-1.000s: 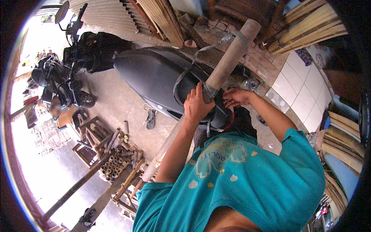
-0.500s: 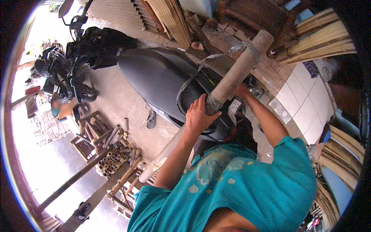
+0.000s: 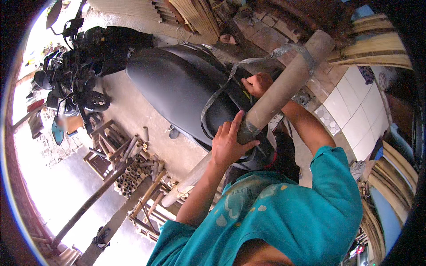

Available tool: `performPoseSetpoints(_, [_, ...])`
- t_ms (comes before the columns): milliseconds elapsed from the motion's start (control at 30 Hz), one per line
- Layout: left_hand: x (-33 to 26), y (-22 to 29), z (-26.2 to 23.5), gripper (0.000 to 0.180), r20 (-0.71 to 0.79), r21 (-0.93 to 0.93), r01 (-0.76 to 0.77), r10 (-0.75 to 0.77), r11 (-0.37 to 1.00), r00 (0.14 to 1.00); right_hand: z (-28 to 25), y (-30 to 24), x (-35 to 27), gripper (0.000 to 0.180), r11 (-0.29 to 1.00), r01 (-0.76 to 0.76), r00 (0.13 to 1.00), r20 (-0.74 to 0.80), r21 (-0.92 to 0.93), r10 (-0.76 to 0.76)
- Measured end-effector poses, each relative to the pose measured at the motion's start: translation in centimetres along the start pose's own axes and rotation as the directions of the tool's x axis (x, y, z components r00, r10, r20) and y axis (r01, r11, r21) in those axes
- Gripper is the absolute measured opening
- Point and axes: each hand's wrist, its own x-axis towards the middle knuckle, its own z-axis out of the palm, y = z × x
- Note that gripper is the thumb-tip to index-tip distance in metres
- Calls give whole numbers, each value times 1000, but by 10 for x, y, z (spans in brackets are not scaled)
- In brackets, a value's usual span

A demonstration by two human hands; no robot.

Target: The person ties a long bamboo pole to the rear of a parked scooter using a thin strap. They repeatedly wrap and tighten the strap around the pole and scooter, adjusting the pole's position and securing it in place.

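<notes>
A long, thick grey-brown tube (image 3: 284,88) lies slantwise across the tail of a black motorcycle seat (image 3: 168,84). My left hand (image 3: 228,144) holds it from above, fingers extended over one side and thumb over the other, beside a taped band. Beyond the tube, my right hand (image 3: 258,84) is closed with its fingers curled; whatever is in them does not show. Its forearm passes beneath the tube in this view. A dark, thin strap (image 3: 231,73) circles the tube near its far end and loops down over the seat's rear.
Bundled wooden slats (image 3: 377,42) stand at the far right, with more slats (image 3: 392,177) nearer. Cut bamboo pieces (image 3: 133,177) are stacked at the left beside a wooden rack (image 3: 106,150). Another motorcycle (image 3: 73,88) stands behind. White tiles (image 3: 355,102) cover the floor at right.
My right hand has come up from behind the tube into view, fingers curled. The tube's far end appears farther right, and the strap makes a wider loop. My left hand stays on the tube.
</notes>
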Motion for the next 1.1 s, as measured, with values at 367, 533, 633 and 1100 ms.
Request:
performPoseSetpoints(367, [-4,5,-5,87,-32,10,1,0,1000,1000,-67,-10,-38,45,998,-10,998,-59,-59,7])
performPoseSetpoints(533, [0,5,-5,88,21,-10,14,-14,1000,1000,-64,-19,-66,32,979,-18,959,-274,203,75])
performPoseSetpoints(633, [2,4,-6,90,2,-36,30,-29,999,1000,-52,6,-68,26,894,11,965,-240,448,109])
performPoseSetpoints(1100, [69,-45,-13,39,212,-294,-83,150,952,966,-21,-49,106,26,679,-257,405,715,688,-571])
